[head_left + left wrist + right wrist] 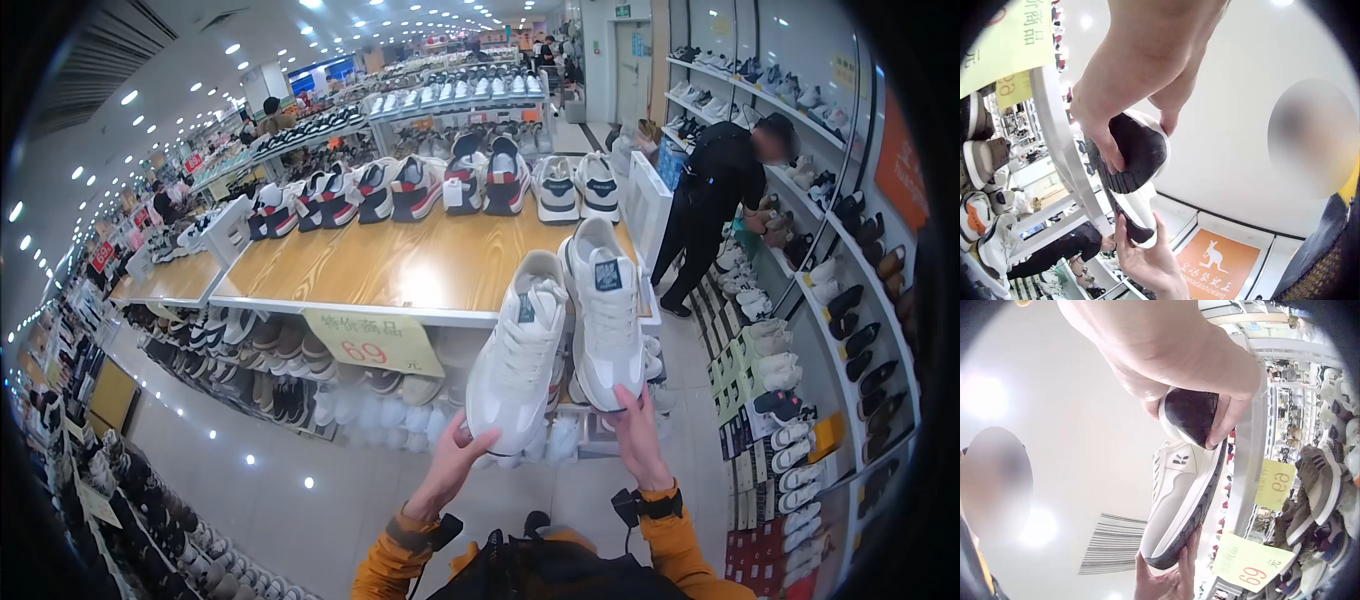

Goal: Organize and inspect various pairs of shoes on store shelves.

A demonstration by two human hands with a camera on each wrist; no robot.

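Two white sneakers with laces and dark tongue labels are held up side by side, heels pointing away, over the front edge of the display table. My left hand [455,462] grips the left sneaker [520,365] at its toe, thumb on the upper. The right hand [642,440] pinches the toe of the right sneaker [605,315]. Seen from below in the left wrist view, my left fingers wrap under the black sole [1138,153]. In the right wrist view, the left sneaker's side [1180,497] shows a dark logo and a grey toe panel.
The wooden display table [390,265] bears a row of sneakers [415,190] at its back. A yellow price sign [372,342] hangs from its front edge, above lower shelves of shoes. To the right, a person in black [715,190] bends toward wall shelves [840,320] of shoes.
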